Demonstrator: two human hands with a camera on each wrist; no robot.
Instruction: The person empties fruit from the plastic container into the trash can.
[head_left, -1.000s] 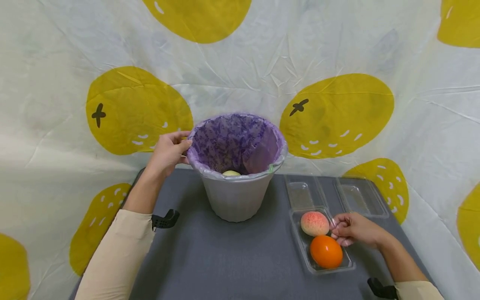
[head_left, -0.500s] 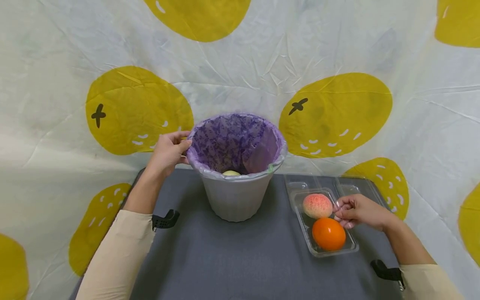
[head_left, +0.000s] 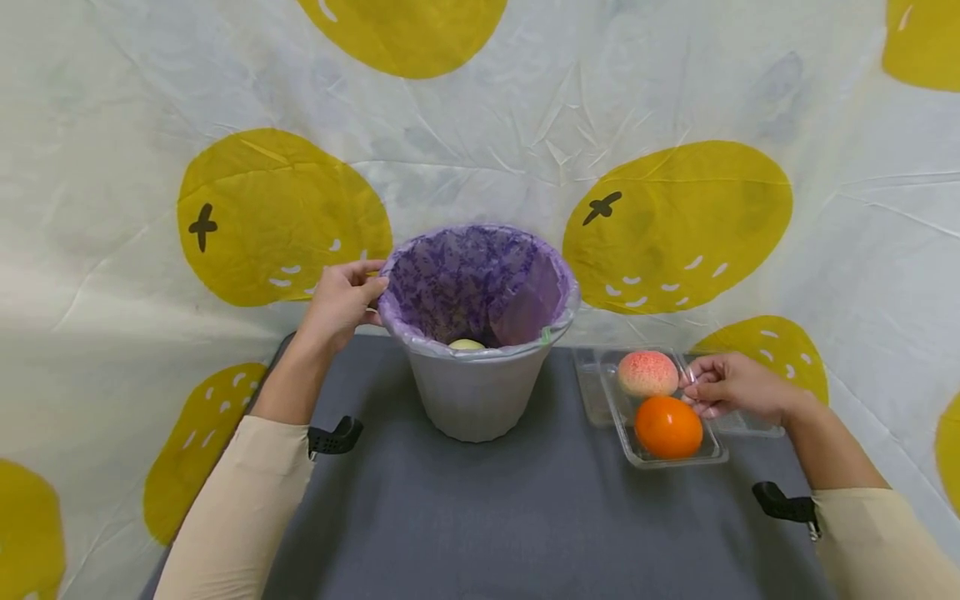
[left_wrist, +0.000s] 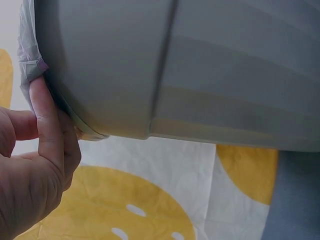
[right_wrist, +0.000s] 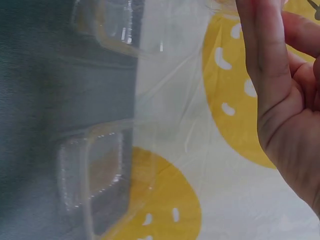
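Observation:
A grey bin (head_left: 476, 400) lined with a purple patterned bag (head_left: 468, 275) stands at the back of the table. Its rim is pinched by my left hand (head_left: 341, 304), thumb on the near side; in the left wrist view the fingers (left_wrist: 47, 122) lie against the bag's folded edge. Low inside the bin shows part of a pale yellow round thing (head_left: 467, 344). On the right, my right hand (head_left: 738, 387) pinches the right edge of a clear plastic tray (head_left: 678, 462), held above the table. It carries a pinkish peach (head_left: 647, 372) and a shiny orange fruit (head_left: 669, 427).
Two more clear plastic containers lie at the table's back right, one (head_left: 595, 400) partly behind the lifted tray, the other (head_left: 753, 427) beneath my right hand. A white cloth (head_left: 480, 125) with yellow fruit prints hangs behind and around the grey table (head_left: 495, 517).
My right hand has raised the tray with the peach and orange fruit off the table, up and slightly right in view. The left hand stays on the bin's rim.

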